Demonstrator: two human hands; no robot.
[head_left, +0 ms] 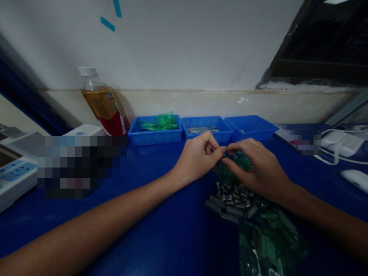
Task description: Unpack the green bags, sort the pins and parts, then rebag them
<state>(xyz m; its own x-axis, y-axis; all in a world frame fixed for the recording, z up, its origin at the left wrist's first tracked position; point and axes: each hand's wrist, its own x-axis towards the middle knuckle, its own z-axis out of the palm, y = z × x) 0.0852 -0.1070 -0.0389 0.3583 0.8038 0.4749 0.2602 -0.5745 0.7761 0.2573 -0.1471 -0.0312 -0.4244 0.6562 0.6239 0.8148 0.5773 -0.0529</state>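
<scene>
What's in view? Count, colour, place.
Tabletop: 1, blue, foreground
Rectangular plastic trays: 3, blue, by white wall
Plastic bottle: 1, amber/red, left of trays
Small metal screws: many, silver, tabletop
Long metal bars: several, grey, beside screws
Translucent plastic bags: several, green, left tray, tabletop
Tape strips: 2, blue, wall
Socket strip: 1, white, left
Cabled block: 1, white, right
Rounded object: 1, white, right
Window: 1, dark, upper right
Left hand: 1, bare, centre
Right hand: 1, bare, centre-right

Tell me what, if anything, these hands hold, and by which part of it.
It cannot be told: the left hand and right hand meet with fingers close together, but anything between them is too small and blurred to identify.
</scene>
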